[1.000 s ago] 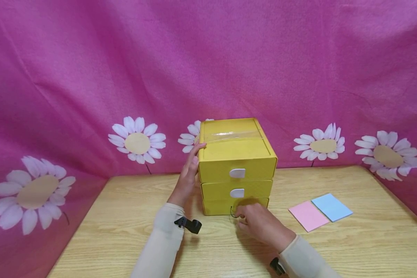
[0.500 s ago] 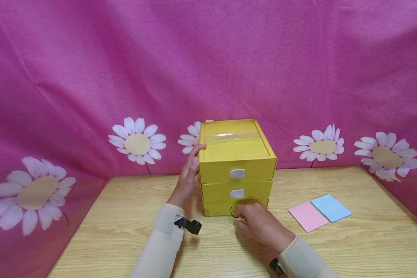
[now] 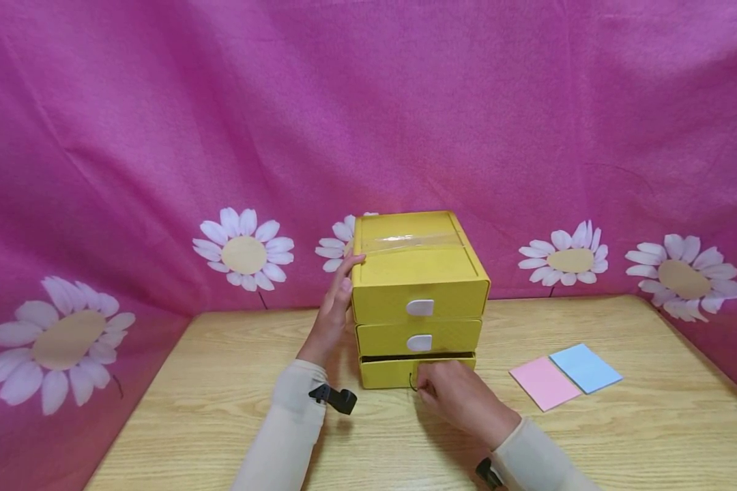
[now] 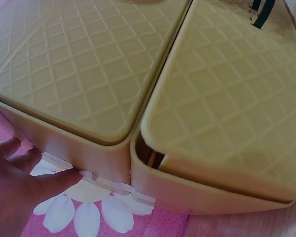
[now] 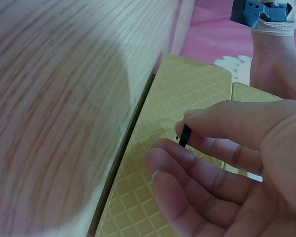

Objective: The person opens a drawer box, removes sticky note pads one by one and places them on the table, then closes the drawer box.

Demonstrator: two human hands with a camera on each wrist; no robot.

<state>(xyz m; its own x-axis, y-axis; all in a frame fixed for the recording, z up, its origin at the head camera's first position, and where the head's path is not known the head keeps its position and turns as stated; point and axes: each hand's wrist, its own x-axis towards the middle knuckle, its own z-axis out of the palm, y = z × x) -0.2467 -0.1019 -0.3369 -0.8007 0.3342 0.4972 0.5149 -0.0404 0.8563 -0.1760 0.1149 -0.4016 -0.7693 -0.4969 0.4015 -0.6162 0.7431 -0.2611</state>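
A yellow three-drawer box stands on the table, its upper two drawers closed. The bottom drawer sits slightly pulled out, with a dark gap along its top edge. My right hand pinches a thin black loop on that drawer's front between thumb and finger; the other fingers are loosely bent. Against the box's left side rests my left hand, fingertips at the upper edge. In the left wrist view, those fingers touch the side wall, and the bottom drawer's front stands out from its frame.
A pink pad of paper and a blue one lie side by side, right of the box. White tabs mark the upper drawers. Behind the wooden table hangs a pink cloth printed with daisies.
The bottom drawer has come out a little toward me, pulled by my right hand, and a dark gap now shows above it. My left hand has stayed on the box's side.
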